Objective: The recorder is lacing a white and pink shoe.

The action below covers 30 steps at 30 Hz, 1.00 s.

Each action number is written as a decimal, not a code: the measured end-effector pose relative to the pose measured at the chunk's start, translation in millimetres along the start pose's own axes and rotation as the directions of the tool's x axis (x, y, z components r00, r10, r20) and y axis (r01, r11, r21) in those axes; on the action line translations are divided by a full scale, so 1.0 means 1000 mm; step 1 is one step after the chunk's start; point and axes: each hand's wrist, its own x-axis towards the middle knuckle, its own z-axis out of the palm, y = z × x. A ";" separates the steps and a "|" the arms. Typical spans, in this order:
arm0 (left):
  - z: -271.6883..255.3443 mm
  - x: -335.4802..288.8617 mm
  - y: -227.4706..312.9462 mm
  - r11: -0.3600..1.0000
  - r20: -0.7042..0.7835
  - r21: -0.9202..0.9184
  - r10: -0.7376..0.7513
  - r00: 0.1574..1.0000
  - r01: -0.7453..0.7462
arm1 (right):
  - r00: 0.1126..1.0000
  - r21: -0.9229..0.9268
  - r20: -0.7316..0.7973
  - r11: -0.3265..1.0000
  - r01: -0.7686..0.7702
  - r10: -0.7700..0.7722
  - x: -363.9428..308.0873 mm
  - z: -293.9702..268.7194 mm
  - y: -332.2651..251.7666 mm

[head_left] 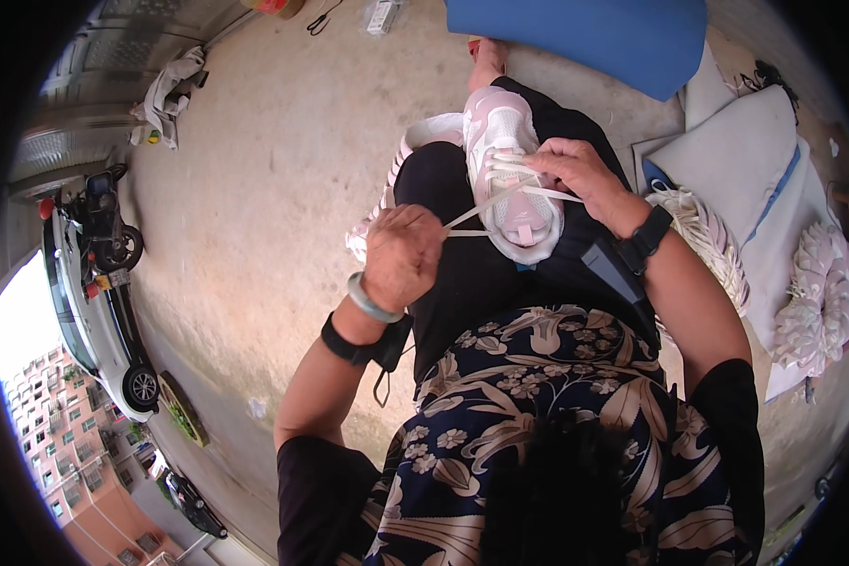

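A pink and white sneaker rests on my lap between my black-trousered legs, toe pointing away from me. Its pale flat shoelace runs through the upper eyelets, with loose lengths stretched out to the left. My left hand, left of the shoe, is closed on the lace and pulls it taut. On the right side of the shoe, my right hand pinches the lace near the eyelets with thumb and fingers. The fingertips of my left hand are partly hidden.
More pink and white shoes stand beyond my left knee. On the right lie a row with pale laces, further shoes and grey-white sheeting. A blue sheet is ahead, scissors far left. A motorcycle stands outside.
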 end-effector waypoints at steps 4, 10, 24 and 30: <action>-0.005 -0.020 -0.005 0.997 0.043 0.017 -0.070 0.997 0.070 | 0.997 0.062 -0.048 0.996 0.058 -0.055 -0.002 -0.005 0.006; -0.005 -0.015 0.006 0.994 -0.008 0.009 -0.104 0.995 0.104 | 0.993 0.025 -0.040 0.994 0.109 -0.107 -0.007 -0.008 0.011; -0.019 0.010 0.017 0.993 -0.005 0.060 -0.106 0.994 0.106 | 0.869 -0.644 0.119 0.629 0.436 -0.480 -0.023 -0.014 0.018; -0.023 0.005 0.017 0.954 0.032 -0.094 -0.283 0.959 0.285 | 0.727 -0.710 0.158 0.435 0.554 -0.668 -0.019 0.000 0.015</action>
